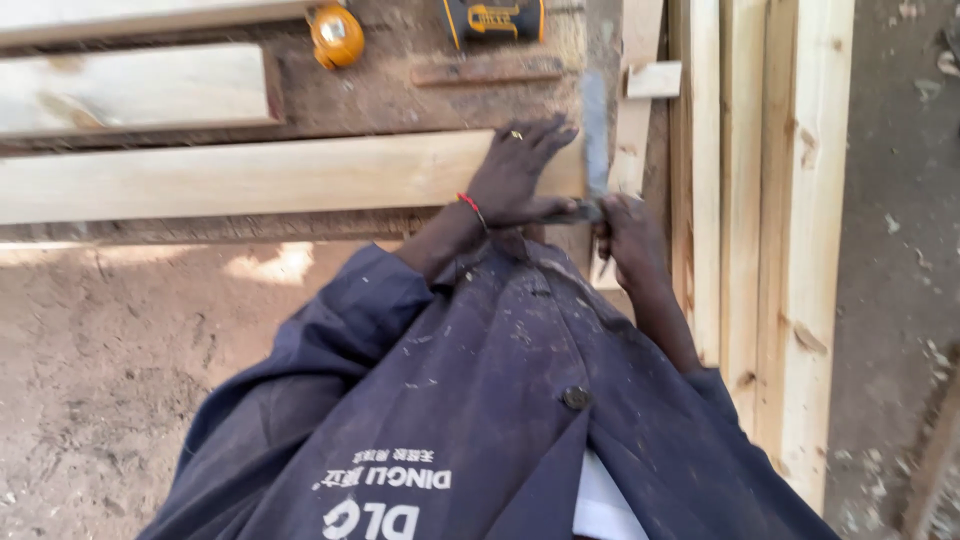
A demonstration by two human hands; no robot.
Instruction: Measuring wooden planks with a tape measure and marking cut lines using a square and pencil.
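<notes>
Coat: a dark blue work coat (480,400), dusted with sawdust, fills the lower middle of the view, nearest the camera; 1 dark button shows on its front.
Left hand: the left hand (520,170) lies flat on the plank, fingers spread wide and pressed down, gripping nothing; a ring sits on 1 finger and a red band circles the wrist.
Right hand: the right hand (628,235) is closed in a fist around the handle of the saw, just beside the left thumb.
Saw: the saw (596,130) has its grey blade running away from the camera, on edge across the right end of the plank, touching the wood beside the left fingertips.
Plank: the plank (250,175), pale and long, lies crosswise on the bench, its right end under the left hand.
Bench: a brown, sawdust-covered bench (400,100) carries the plank and 1 more pale board (130,88) behind it.
Tape measure: an orange tape measure (337,36) rests on the bench, well apart from the hands.
Power tool: a black and yellow power tool (495,20) sits at the top edge, only partly in view.
Timber stack: several pale timbers (790,200) lie lengthwise on the right, near the right hand.
Ground: bare sandy ground (120,350) shows at the lower left.
</notes>
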